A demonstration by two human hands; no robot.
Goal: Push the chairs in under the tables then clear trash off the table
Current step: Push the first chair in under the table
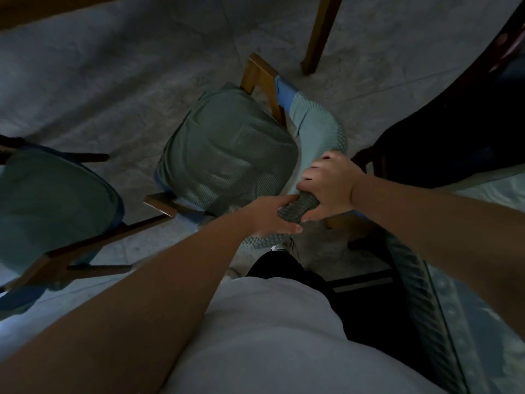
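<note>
At the left, a second green-cushioned chair [54, 200] is seen standing just beside the middle wooden chair [227, 146], whose green seat cushion faces up on the grey floor [113, 81]. The woven top of that middle chair's backrest [321, 120] is gripped by the left hand [272, 214], fingers curled round it. Touching it, the right hand [329, 186] is clamped on the same rail, and a table leg [321, 32] is seen well beyond.

The left chair [56, 200] is cut off by the picture's left edge. A table leg [321, 32] runs out at the top edge. The dark shape [454, 132] at right is too dim to identify. The hands hide part of the middle chair's backrest [318, 123].
</note>
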